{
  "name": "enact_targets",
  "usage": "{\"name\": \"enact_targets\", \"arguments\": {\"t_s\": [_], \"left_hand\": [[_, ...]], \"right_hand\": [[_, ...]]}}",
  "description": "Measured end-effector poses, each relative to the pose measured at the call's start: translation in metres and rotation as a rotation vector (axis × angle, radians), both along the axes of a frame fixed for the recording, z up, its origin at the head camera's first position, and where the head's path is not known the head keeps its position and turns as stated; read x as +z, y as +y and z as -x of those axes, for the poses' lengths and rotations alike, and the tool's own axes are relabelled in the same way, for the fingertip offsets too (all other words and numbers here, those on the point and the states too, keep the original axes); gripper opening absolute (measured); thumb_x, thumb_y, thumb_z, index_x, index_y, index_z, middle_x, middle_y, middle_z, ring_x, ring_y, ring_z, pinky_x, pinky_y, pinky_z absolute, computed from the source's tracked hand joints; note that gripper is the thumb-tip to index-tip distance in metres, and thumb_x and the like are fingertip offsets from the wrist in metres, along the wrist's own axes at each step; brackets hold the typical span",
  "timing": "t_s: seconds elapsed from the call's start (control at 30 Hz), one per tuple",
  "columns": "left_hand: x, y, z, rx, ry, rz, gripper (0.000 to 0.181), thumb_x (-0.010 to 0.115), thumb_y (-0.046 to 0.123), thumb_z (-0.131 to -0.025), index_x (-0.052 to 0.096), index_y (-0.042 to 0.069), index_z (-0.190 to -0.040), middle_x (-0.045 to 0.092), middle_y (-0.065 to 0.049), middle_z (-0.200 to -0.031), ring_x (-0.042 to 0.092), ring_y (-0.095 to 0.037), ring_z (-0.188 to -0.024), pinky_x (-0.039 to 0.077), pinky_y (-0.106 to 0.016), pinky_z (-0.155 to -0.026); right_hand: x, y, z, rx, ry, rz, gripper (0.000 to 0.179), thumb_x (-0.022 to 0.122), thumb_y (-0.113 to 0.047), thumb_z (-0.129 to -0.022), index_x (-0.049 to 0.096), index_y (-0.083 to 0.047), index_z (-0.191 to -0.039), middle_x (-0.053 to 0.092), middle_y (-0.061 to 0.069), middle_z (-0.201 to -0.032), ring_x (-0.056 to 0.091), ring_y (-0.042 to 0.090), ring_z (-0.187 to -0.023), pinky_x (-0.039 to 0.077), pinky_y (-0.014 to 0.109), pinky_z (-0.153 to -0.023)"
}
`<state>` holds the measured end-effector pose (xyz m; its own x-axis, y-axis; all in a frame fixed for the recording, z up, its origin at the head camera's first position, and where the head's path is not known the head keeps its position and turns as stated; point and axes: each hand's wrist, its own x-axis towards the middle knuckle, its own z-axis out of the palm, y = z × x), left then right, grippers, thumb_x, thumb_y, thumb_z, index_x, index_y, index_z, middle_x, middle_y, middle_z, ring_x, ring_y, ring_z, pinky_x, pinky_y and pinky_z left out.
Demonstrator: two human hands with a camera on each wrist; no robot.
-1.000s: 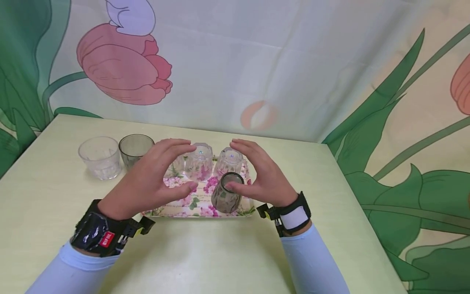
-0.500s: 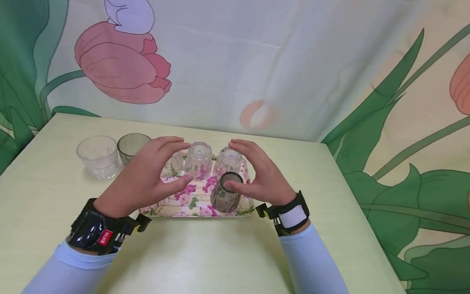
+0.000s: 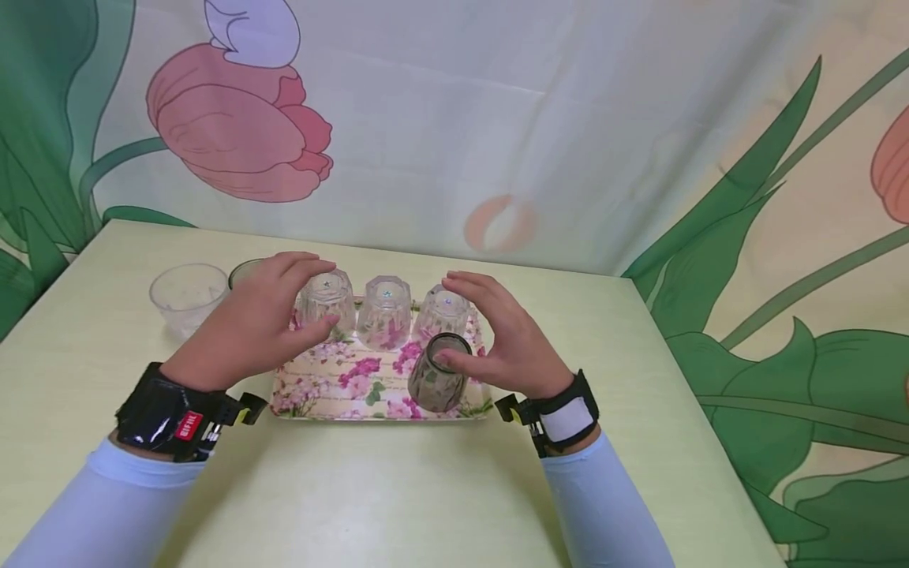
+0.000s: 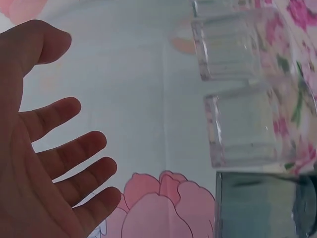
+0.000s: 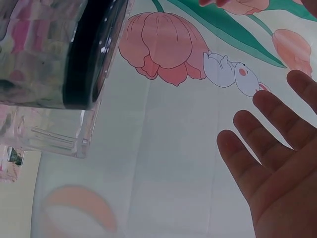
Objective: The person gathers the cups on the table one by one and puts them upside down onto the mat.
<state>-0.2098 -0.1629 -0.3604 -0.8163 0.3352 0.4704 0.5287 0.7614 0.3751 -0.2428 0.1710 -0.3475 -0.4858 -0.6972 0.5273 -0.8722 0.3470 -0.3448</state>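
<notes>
My left hand [image 3: 248, 315] hovers with fingers apart and holds nothing, over the tray's left side. It partly covers a smoked-grey glass [image 3: 243, 272], which also shows in the left wrist view. Three clear faceted glasses stand upside down in a row at the tray's back: a left one [image 3: 330, 304], a middle one [image 3: 386, 319] and a right one [image 3: 440, 312]. In front of the right one, a second smoked-grey glass [image 3: 435, 386] stands bottom up. My right hand [image 3: 511, 343] is spread above it, its thumb overlapping the glass in the head view; the right wrist view shows the fingers [image 5: 272, 119] apart from it.
A floral tray [image 3: 312, 386] bears the upturned glasses on a pale table [image 3: 398, 489]. Left of the tray stands a clear glass [image 3: 181, 292], mouth up, partly behind my left hand. A curtain [image 3: 398, 142] printed with tulips hangs behind the table.
My left hand has moved left and slightly back, uncovering the left clear glass and hiding more of the smoked-grey glass beside the tray. My right hand and the glasses have stayed in place.
</notes>
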Motion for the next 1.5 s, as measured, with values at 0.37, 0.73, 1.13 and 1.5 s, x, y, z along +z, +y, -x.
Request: {"name": "enact_targets", "arguments": {"t_s": [0.37,0.73,1.13,1.5], "left_hand": [[-0.01,-0.025,0.015,0.07,-0.045,0.093,0.063,0.075,0.033,-0.087,0.053,0.002,-0.138,0.053,-0.021,-0.138,0.047,-0.042,-0.129,0.04,-0.06,-0.106],[-0.019,-0.031,0.023,0.134,-0.097,0.179,0.068,0.075,0.039,-0.087,0.052,0.001,-0.14,0.05,-0.026,-0.139,0.045,-0.045,-0.129,0.04,-0.065,-0.104],[-0.025,-0.037,0.033,0.178,-0.113,0.246,0.07,0.072,0.04,-0.087,0.051,0.0,-0.14,0.048,-0.03,-0.14,0.043,-0.049,-0.13,0.037,-0.068,-0.106],[-0.03,-0.04,0.041,0.2,-0.141,0.304,0.071,0.073,0.038,-0.085,0.051,0.0,-0.14,0.046,-0.033,-0.141,0.042,-0.052,-0.131,0.035,-0.069,-0.107]], "right_hand": [[0.0,-0.001,0.0,-0.003,-0.004,-0.001,0.077,0.078,-0.036,-0.086,0.044,-0.012,-0.15,0.045,0.009,-0.151,0.042,0.023,-0.141,0.04,0.041,-0.114],[0.0,0.0,-0.001,-0.013,-0.007,-0.011,0.076,0.079,-0.034,-0.085,0.044,-0.012,-0.15,0.045,0.008,-0.151,0.042,0.022,-0.141,0.041,0.041,-0.113],[0.002,-0.002,-0.002,-0.023,-0.009,-0.03,0.074,0.078,-0.034,-0.085,0.047,-0.009,-0.147,0.046,0.008,-0.15,0.043,0.023,-0.14,0.041,0.042,-0.113],[0.002,-0.001,-0.003,-0.026,-0.008,-0.012,0.077,0.078,-0.034,-0.086,0.043,-0.013,-0.15,0.047,0.008,-0.149,0.044,0.022,-0.139,0.041,0.041,-0.113]]}}
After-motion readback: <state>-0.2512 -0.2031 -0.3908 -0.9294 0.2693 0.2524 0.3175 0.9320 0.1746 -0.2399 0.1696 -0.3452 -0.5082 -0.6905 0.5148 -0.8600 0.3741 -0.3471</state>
